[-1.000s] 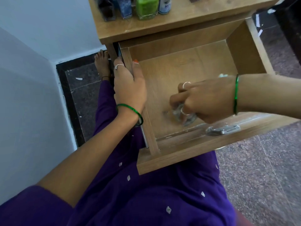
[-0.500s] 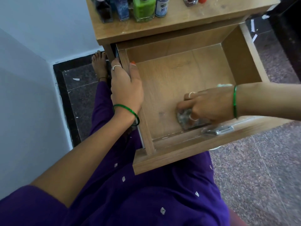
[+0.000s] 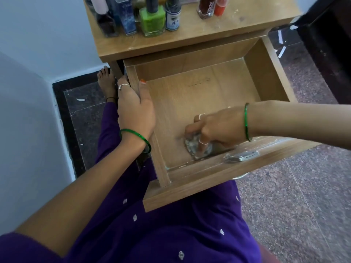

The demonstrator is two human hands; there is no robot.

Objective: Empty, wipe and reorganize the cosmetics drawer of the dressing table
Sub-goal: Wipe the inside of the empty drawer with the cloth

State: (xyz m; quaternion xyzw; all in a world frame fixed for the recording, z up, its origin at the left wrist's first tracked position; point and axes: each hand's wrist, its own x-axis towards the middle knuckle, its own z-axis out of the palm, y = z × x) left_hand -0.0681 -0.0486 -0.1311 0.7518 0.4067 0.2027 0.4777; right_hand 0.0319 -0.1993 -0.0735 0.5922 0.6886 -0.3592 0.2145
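The wooden drawer (image 3: 266, 73) stands pulled out over my lap, its bare floor showing. My left hand (image 3: 135, 111) grips the drawer's left side wall, thumb inside and fingers outside. My right hand (image 3: 218, 130) reaches in from the right and holds a crumpled greyish wipe (image 3: 191, 146) pressed on the drawer floor near the front wall. A metal lock (image 3: 242, 155) sits on the front panel's inner edge. Cosmetic bottles stand on the table top (image 3: 237, 25), among them a green nail polish (image 3: 152, 19) and a blue-labelled tube (image 3: 172, 18).
A pale wall runs along the left, with a dark floor strip (image 3: 76, 120) below it and my foot (image 3: 105, 82) beside the table leg. Speckled stone floor (image 3: 303, 205) lies to the right. A dark piece of furniture (image 3: 326, 44) stands at the far right.
My right hand has moved the wipe down toward the drawer's front wall. The left hand keeps its grip on the side wall. The camera has shifted slightly.
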